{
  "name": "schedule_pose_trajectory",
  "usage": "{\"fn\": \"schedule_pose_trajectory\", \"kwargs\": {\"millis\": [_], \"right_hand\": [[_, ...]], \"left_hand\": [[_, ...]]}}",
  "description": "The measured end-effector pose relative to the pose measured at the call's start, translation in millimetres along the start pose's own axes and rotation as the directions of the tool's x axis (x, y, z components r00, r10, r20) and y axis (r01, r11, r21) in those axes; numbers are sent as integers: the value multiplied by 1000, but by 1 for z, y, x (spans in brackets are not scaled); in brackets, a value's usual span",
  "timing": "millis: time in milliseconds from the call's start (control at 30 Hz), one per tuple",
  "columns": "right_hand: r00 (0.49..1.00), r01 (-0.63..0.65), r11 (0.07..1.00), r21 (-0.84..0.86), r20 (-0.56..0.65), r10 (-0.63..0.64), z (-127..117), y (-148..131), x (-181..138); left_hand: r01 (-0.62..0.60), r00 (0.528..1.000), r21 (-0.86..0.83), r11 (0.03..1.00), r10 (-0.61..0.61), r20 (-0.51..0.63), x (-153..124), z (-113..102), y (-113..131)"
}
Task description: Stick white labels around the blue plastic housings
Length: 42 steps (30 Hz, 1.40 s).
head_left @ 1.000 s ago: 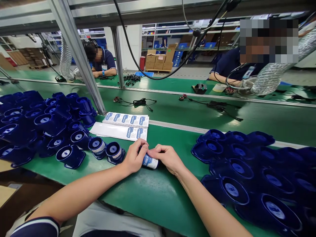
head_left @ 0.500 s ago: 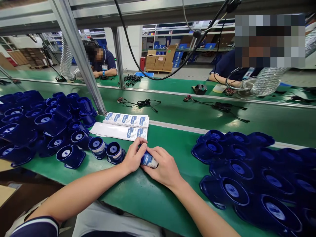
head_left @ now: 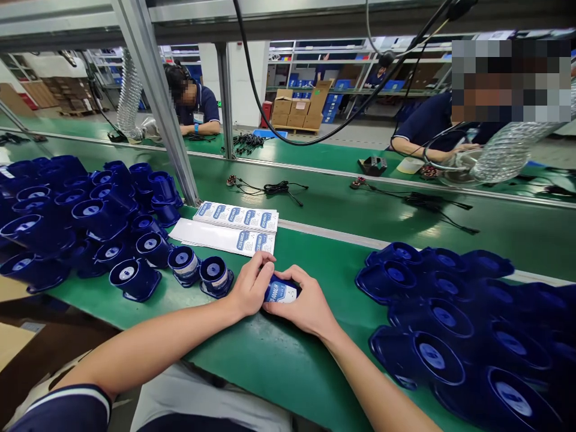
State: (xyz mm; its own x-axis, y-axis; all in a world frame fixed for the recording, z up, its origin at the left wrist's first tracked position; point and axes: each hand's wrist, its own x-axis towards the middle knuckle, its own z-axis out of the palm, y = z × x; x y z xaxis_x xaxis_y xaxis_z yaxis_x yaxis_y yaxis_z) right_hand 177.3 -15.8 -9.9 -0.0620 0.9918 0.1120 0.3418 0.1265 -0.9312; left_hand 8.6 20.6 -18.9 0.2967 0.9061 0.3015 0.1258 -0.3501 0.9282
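Between my two hands is a dark blue plastic housing (head_left: 282,292) with a blue and white printed label on its side. My left hand (head_left: 252,284) is closed on its left end, thumb against the label's edge. My right hand (head_left: 308,300) wraps its right side, thumb below and fingers above. Much of the housing is hidden by my fingers. To the left of my hands stand two labelled blue housings, the nearer one (head_left: 215,277) beside my left wrist. Just beyond my hands lie label sheets (head_left: 236,225), the front one partly bare.
Many blue housings crowd the left (head_left: 96,219) and the right (head_left: 432,348) of the green bench. Black cable bundles (head_left: 275,188) lie on the green surface behind the rail. A metal post (head_left: 155,96) rises at left. Two people sit opposite; a hose (head_left: 506,153) stands at right.
The housing has turned in my hands, so its label faces me at a flatter angle. My right-hand fingers have shifted their hold. The whole view has moved slightly.
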Motion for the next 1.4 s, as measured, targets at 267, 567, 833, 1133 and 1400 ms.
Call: {"fn": "schedule_pose_trajectory", "kwargs": {"millis": [267, 567, 833, 1133, 1400], "right_hand": [[999, 40, 996, -83, -11, -41, 1, -3, -2], [990, 142, 984, -109, 31, -140, -11, -9, -1], [982, 186, 958, -219, 61, -177, -11, -7, -10], [989, 149, 975, -168, 51, -142, -10, -10, -10], [964, -255, 933, 253, 135, 227, -21, 5, 3]], "left_hand": [[17, 1000, 18, 1000, -17, -3, 1, -1, 1], [-53, 995, 22, 998, 51, 83, -4, -3, -3], [-31, 997, -5, 1000, 31, 69, -3, -2, -2], [-123, 987, 3, 992, 122, 107, -6, -2, -6], [-210, 961, 13, 978, 204, 185, -5, -1, -6]]}}
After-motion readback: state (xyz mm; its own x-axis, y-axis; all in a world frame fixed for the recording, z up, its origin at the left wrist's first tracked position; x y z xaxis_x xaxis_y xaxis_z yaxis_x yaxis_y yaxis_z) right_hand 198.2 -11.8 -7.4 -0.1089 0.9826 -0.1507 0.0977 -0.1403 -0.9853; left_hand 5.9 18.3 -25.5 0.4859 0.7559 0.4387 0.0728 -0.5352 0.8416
